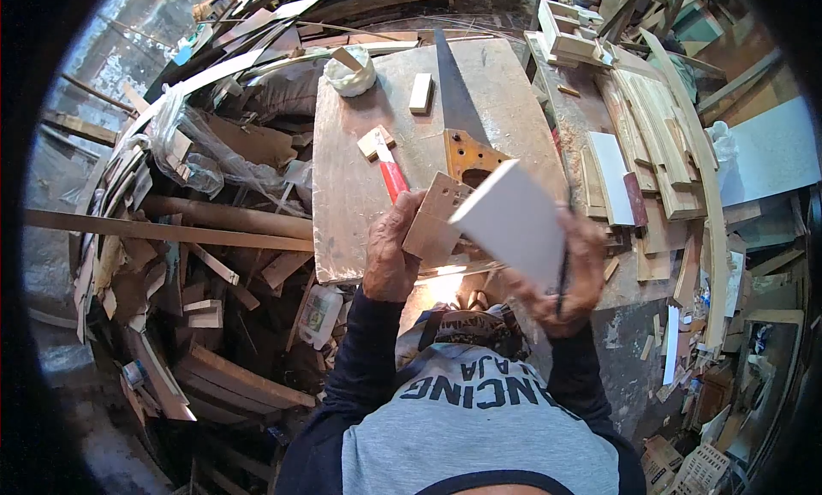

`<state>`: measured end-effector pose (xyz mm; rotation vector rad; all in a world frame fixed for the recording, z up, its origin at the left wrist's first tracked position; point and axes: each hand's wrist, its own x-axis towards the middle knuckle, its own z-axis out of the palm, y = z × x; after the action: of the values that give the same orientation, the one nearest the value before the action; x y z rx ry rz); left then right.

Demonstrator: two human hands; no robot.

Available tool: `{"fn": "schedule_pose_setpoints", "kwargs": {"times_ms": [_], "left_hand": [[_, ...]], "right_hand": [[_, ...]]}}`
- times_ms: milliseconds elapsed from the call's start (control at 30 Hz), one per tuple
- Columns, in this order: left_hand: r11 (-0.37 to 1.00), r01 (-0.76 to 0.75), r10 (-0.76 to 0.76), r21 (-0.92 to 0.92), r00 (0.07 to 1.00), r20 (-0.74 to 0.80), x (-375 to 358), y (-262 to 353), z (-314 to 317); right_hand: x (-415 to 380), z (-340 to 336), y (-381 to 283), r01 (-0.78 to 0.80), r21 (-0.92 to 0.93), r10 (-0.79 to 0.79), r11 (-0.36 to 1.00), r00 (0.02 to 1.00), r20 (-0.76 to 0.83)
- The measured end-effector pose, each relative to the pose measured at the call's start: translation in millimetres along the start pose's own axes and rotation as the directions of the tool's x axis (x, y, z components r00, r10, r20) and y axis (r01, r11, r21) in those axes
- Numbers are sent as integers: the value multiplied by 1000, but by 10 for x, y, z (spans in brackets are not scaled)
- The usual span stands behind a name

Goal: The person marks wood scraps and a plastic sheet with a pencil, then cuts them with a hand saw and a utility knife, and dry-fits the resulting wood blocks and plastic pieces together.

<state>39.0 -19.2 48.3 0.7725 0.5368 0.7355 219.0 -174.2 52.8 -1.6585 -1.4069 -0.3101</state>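
My left hand is closed around the edge of a small wooden board with several small holes in its face. In my right hand is a white board, smeared by motion, its near edge overlapping the wooden one in this view. A thin dark stick-like thing also shows between the right fingers. Just beyond my left hand lies a tool with a red handle, its tip over a small wood block. A handsaw with a wooden handle lies behind the boards, partly hidden by them.
On the worktable stand a white tub with a flat stick in it and a pale small block. Wood scraps crowd the left. At right, planks and a white strip lie on another surface.
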Motion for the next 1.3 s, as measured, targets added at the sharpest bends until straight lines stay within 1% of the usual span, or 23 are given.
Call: {"fn": "schedule_pose_setpoints", "kwargs": {"times_ms": [67,167,267,300,367,467,533,567,667,700,833,900,967,1033,1167,1233,1267,1300], "left_hand": [[1000,16,-16,11,999,45,33,22,-17],[999,41,-42,6,999,28,43,41,-19],[998,-20,19,59,999,28,96,-25,-86],[998,-13,11,54,999,43,98,-28,-76],[999,-4,1,49,998,65,91,-15,-55],[993,44,-52,112,996,68,117,-5,-50],[982,32,-47,185,996,76,120,-5,-29],[975,29,-48,222,995,83,120,-8,-13],[968,55,-88,244,988,127,87,74,69],[957,21,-63,290,989,134,110,46,6],[962,50,-84,270,990,114,72,54,-42],[968,73,-105,239,987,125,28,100,-11],[962,52,-86,269,990,115,28,104,-89],[963,32,-59,269,994,94,5,93,-117],[955,13,-46,296,994,104,-13,113,-111],[957,0,-38,291,991,125,-1,102,-132],[956,-11,-23,295,994,110,2,95,-155],[954,-22,-6,299,996,94,3,87,-188]], "right_hand": [[-103,-134,135,-132,-35,130,991,989,-65],[-342,-267,424,-287,-213,260,934,955,-145],[-678,-387,685,-370,-333,313,867,925,-214],[-780,-433,741,-413,-322,352,852,907,-232],[-1007,-511,832,-461,-356,382,813,884,-272],[-1305,-523,926,-530,-359,422,768,841,-339],[-1467,-548,944,-571,-341,443,747,809,-386],[-1536,-563,962,-579,-360,440,731,804,-400],[-1681,-565,945,-646,-338,479,684,747,-461],[-1721,-554,947,-682,-337,504,650,718,-480],[-1822,-510,960,-687,-386,491,615,717,-495],[-1835,-535,928,-645,-447,455,620,760,-464],[-1832,-575,912,-610,-478,434,632,789,-434],[-1785,-619,932,-592,-462,418,660,801,-429],[-1574,-642,998,-575,-429,412,696,810,-417],[-1547,-604,1114,-576,-454,412,680,812,-413],[-1546,-574,1185,-574,-466,412,673,814,-409],[-1523,-558,1237,-549,-518,395,656,834,-384]]}}
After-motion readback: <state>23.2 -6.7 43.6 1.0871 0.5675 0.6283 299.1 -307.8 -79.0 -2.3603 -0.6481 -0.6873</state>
